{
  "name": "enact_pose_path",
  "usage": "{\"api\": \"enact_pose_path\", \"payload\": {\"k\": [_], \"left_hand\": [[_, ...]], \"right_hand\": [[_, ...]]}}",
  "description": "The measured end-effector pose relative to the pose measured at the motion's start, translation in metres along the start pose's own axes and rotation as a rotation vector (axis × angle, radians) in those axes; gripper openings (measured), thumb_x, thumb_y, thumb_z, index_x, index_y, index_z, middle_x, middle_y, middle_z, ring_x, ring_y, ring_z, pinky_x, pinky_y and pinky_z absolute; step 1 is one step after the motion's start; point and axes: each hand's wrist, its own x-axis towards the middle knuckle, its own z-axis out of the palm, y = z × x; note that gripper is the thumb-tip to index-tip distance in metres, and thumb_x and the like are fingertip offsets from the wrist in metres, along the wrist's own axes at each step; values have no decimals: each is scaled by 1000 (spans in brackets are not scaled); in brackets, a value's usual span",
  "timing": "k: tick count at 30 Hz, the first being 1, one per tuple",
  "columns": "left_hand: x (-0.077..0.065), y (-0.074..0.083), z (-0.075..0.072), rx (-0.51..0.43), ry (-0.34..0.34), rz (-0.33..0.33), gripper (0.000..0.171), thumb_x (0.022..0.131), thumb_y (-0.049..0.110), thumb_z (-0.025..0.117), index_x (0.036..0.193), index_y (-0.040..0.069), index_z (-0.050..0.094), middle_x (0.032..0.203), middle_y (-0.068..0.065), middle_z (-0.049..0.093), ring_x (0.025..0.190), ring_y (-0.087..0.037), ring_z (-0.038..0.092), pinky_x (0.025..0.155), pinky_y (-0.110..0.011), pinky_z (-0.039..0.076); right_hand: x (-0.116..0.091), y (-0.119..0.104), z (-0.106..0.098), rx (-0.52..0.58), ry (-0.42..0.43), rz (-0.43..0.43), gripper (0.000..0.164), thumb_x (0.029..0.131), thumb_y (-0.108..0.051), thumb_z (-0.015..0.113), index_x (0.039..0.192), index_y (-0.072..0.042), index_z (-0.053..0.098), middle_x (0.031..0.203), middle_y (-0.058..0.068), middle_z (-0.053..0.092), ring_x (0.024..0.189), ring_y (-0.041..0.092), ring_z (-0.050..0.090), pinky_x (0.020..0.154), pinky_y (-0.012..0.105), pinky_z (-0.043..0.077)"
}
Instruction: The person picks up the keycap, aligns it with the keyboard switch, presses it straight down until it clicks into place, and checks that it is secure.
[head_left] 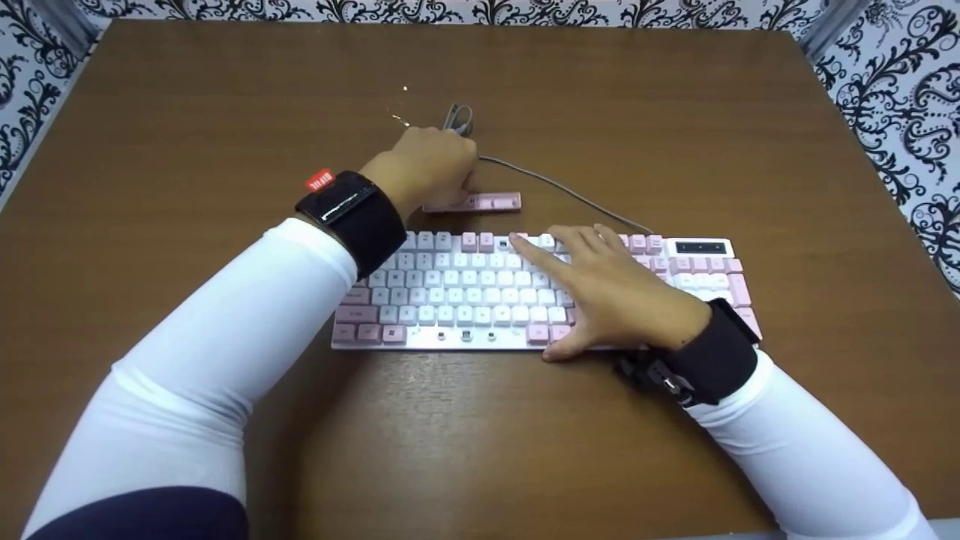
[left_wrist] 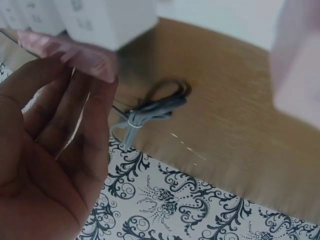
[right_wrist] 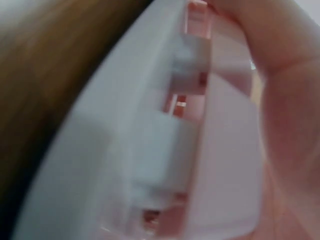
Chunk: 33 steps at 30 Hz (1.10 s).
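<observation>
A pink and white keyboard (head_left: 465, 296) lies on the table, with bare switch mounts showing in its front row. Just behind it, my left hand (head_left: 431, 165) pinches a long pink spacebar keycap (head_left: 499, 202) by one end, its underside showing in the head view. Seen from the left wrist, thumb and fingers meet on the pink keycap (left_wrist: 85, 60), beyond blurred white keys. My right hand (head_left: 615, 289) rests spread over the right part of the keyboard, thumb at the front edge and fingertips near the back edge. The right wrist view shows the keyboard's side (right_wrist: 75, 165) close up.
A grey cable (head_left: 562, 187) runs from the keyboard's back edge to a tied bundle (head_left: 459, 120) behind my left hand. The brown wooden table (head_left: 225, 97) extends around the keyboard. Beyond its edges lies black-and-white patterned covering (head_left: 900, 97).
</observation>
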Motion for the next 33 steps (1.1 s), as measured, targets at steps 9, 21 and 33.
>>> {"api": "enact_pose_path", "payload": {"k": [9, 21, 33], "left_hand": [[0, -6, 7, -152, 3, -33, 17, 95, 16, 53, 95, 4, 65, 100, -12, 62, 90, -30, 56, 89, -50, 50], [-1, -6, 9, -205, 14, 19, 24, 94, 16, 59, 116, 8, 65, 111, -9, 67, 99, -29, 61, 96, -48, 49], [-3, -5, 11, -189, 8, 51, 25, 96, 32, 63, 104, 10, 71, 91, -6, 68, 80, -25, 62, 78, -40, 51]], "right_hand": [[1, 1, 3, -4, -3, 3, 131, 61, -68, 83, 161, -29, 9, 154, 19, 31, 144, 36, 29, 120, 60, 15], [0, 1, 3, -3, -3, -12, 131, 60, -67, 84, 162, -28, 9, 154, 19, 30, 143, 36, 28, 120, 60, 14], [0, 1, 0, -13, -12, -7, 131, 61, -68, 83, 162, -28, 9, 154, 20, 30, 143, 37, 29, 120, 59, 14]]}}
